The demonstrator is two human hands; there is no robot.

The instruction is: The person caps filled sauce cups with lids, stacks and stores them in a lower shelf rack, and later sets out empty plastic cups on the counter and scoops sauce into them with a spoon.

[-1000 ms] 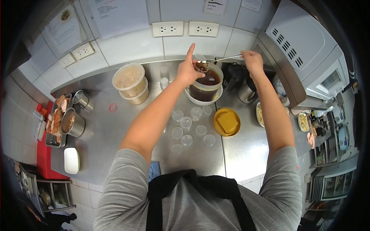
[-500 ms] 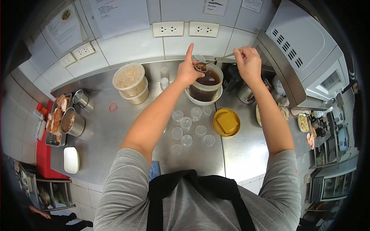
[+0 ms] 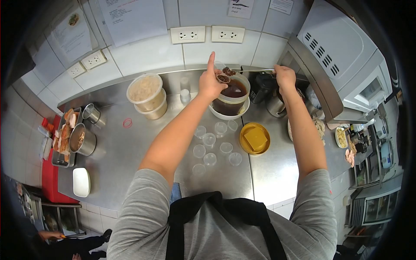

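My left hand (image 3: 211, 83) holds a small clear cup (image 3: 223, 78) with dark bits in it, over the left rim of a clear tub (image 3: 229, 105) of dark brown liquid. The index finger points up. My right hand (image 3: 284, 77) grips the handle of a metal spoon (image 3: 258, 70), whose bowl carries dark pieces just above the cup. The tub stands in a white bowl (image 3: 228, 116). Several small clear cups (image 3: 209, 139) stand on the steel counter nearer to me, beside a yellow lid (image 3: 255, 138) with a yellow block on it.
Two stacked tubs (image 3: 146, 92) stand at the back left. Farther left are metal pots (image 3: 83, 139), a tray of food (image 3: 63, 158) and a white dish (image 3: 81, 182). A microwave (image 3: 342, 47) sits upper right. Another person's hand (image 3: 51, 235) shows at the lower left.
The spoon has swung round and lowered, and its loaded bowl now hangs over the cup. My right hand has moved slightly down and right. The person at lower left shows more.
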